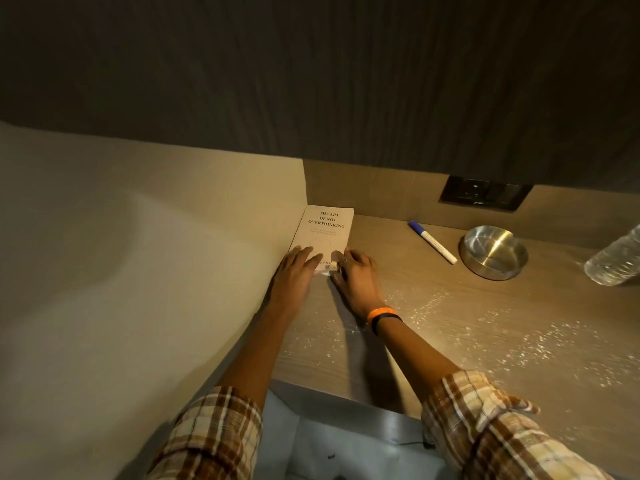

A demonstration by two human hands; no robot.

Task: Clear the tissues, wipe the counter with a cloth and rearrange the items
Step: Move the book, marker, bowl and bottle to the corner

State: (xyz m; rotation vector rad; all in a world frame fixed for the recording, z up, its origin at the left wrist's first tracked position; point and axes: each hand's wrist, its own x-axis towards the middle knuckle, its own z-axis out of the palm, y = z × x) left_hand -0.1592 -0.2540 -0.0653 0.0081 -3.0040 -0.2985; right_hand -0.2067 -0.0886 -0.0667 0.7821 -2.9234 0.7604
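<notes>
A pale paperback book lies flat in the back left corner of the wooden counter, against the side wall. My left hand rests flat on the book's near left corner, fingers spread. My right hand, with an orange and black wristband, grips the book's near right corner. Wet streaks glisten on the counter to the right of my arms. No tissue or cloth is in view.
A blue-capped white marker lies right of the book. A round steel ashtray sits beyond it, and a clear plastic water bottle leans at the right edge. A dark wall socket sits on the back panel. A cream wall bounds the left.
</notes>
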